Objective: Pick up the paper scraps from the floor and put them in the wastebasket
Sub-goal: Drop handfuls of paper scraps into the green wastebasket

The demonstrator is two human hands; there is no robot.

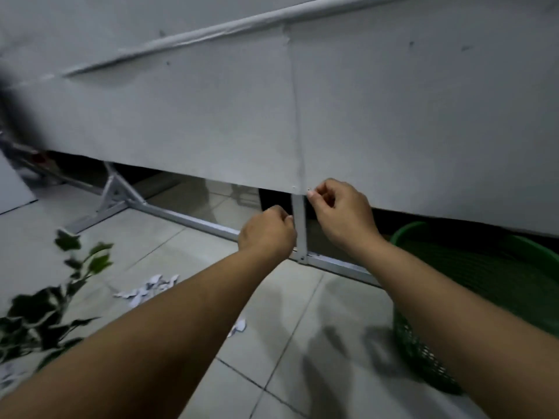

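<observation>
Scraps of white paper point(149, 288) lie heaped on the tiled floor point(305, 325) at near left, just beside my left forearm, with one stray piece point(239, 326) nearer centre. Both my hands are raised far ahead — left hand point(267, 232) curled into a fist, holding nothing I can see; right hand point(341, 213) loosely curled by the white upright strut point(299, 225). The green mesh wastebasket point(472, 291) stands at right.

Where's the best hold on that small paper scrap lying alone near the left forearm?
Pinch the paper scrap by its raised white edge, coming straight down from above. It seems to lie nearly flat on the tile floor, apart from the scrap pile, so a fingertip pinch probably suits better than a scoop.
</observation>
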